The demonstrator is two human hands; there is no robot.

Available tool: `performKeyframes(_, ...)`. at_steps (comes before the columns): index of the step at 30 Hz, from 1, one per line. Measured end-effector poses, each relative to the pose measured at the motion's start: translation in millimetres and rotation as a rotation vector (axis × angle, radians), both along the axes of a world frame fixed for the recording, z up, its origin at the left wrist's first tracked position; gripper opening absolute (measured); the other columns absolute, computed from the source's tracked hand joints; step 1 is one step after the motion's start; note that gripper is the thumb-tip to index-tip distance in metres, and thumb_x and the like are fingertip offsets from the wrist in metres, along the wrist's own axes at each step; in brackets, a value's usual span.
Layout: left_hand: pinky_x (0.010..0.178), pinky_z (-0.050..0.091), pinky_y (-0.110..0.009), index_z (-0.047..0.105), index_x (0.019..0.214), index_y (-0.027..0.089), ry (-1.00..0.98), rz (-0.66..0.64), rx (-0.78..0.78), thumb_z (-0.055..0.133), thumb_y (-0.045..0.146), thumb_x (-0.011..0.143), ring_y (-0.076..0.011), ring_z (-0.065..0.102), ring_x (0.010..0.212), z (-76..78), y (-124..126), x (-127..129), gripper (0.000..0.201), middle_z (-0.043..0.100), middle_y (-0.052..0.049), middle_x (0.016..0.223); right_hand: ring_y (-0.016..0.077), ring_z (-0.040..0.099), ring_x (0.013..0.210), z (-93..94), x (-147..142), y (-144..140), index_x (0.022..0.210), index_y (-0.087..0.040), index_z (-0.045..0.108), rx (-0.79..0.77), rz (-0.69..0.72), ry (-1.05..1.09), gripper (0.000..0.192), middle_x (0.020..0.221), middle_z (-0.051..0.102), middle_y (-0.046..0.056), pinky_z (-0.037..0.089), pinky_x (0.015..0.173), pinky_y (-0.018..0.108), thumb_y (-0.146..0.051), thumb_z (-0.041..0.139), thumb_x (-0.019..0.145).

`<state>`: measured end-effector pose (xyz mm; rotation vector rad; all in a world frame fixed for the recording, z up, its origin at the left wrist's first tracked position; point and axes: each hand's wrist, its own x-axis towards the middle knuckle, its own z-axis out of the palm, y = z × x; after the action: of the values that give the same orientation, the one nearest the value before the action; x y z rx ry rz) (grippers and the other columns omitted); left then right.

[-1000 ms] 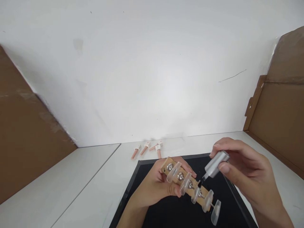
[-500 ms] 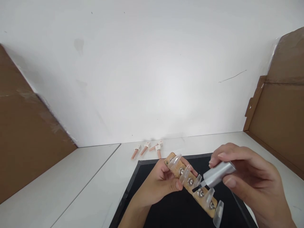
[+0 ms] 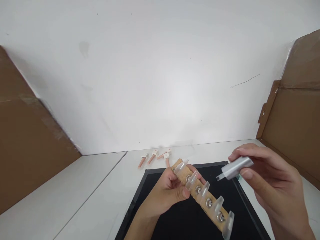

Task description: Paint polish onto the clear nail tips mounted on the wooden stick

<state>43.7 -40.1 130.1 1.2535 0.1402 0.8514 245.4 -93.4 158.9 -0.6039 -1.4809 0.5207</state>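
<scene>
My left hand [image 3: 168,192] grips the near end of a wooden strip [image 3: 202,196] that carries several clear false nail tips on metal studs; the strip slants down to the right over a black mat [image 3: 185,223]. My right hand [image 3: 270,186] holds a silver cap with a small brush [image 3: 233,168] between thumb and fingers, its brush tip pointing left. The brush hangs above and to the right of the strip, apart from the nail tips.
Several small pink-and-white holders [image 3: 155,156] lie on the white table [image 3: 95,196] behind the mat. Brown cardboard panels stand at the left [image 3: 27,146] and right [image 3: 295,120]. A white wall [image 3: 155,73] closes the back.
My right hand has lifted the brush up and to the right, off the nail tips. My left hand has turned the strip slightly, lowering its far end.
</scene>
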Motion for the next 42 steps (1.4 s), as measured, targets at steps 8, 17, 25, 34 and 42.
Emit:
performKeyframes(8,0.066,0.049,-0.015,0.074,0.093,0.023,0.043,0.052,-0.013,0.076,0.035,0.071,-0.0078,0.062,0.073,5.0,4,5,0.025,0.069,0.000,0.087,0.0146,0.064,0.078,11.8,-6,-2,0.104,-0.033,0.069,-0.015,0.118,-0.044,0.019,0.085,0.070,0.000,0.054,0.066,0.021,-0.024,0.065,0.088)
performKeyframes(17,0.063,0.048,-0.019,0.075,0.087,0.022,0.059,0.106,-0.043,0.079,0.039,0.065,-0.0111,0.061,0.070,6.5,2,5,0.028,0.069,-0.001,0.082,0.0200,0.065,0.078,8.4,-4,-2,0.103,-0.033,0.070,-0.022,0.091,-0.042,0.030,0.084,0.071,0.003,0.055,0.064,0.029,-0.011,0.068,0.082)
performKeyframes(25,0.054,0.042,-0.018,0.074,0.081,0.019,0.079,0.167,-0.092,0.080,0.046,0.060,-0.0095,0.056,0.059,5.8,2,5,0.035,0.066,0.000,0.068,0.0188,0.066,0.081,10.7,-2,0,0.104,-0.034,0.071,0.013,0.103,-0.054,0.040,0.088,0.074,0.001,0.057,0.067,0.028,-0.003,0.068,0.079)
performKeyframes(34,0.062,0.049,-0.020,0.074,0.082,0.018,0.073,0.156,-0.128,0.080,0.047,0.059,-0.0118,0.062,0.068,1.2,2,-1,0.038,0.068,-0.003,0.077,0.0193,0.066,0.081,6.1,0,-2,0.102,-0.033,0.071,0.019,0.054,-0.013,0.032,0.087,0.073,0.002,0.056,0.068,0.029,-0.009,0.068,0.083)
performKeyframes(42,0.057,0.046,-0.019,0.074,0.081,0.018,0.091,0.151,-0.097,0.079,0.047,0.061,-0.0116,0.060,0.065,4.0,-1,0,0.036,0.068,-0.003,0.075,0.0167,0.060,0.065,7.1,-8,-4,0.087,-0.029,0.072,-0.105,0.018,0.075,0.008,0.072,0.068,0.001,0.053,0.059,0.025,-0.025,0.074,0.080)
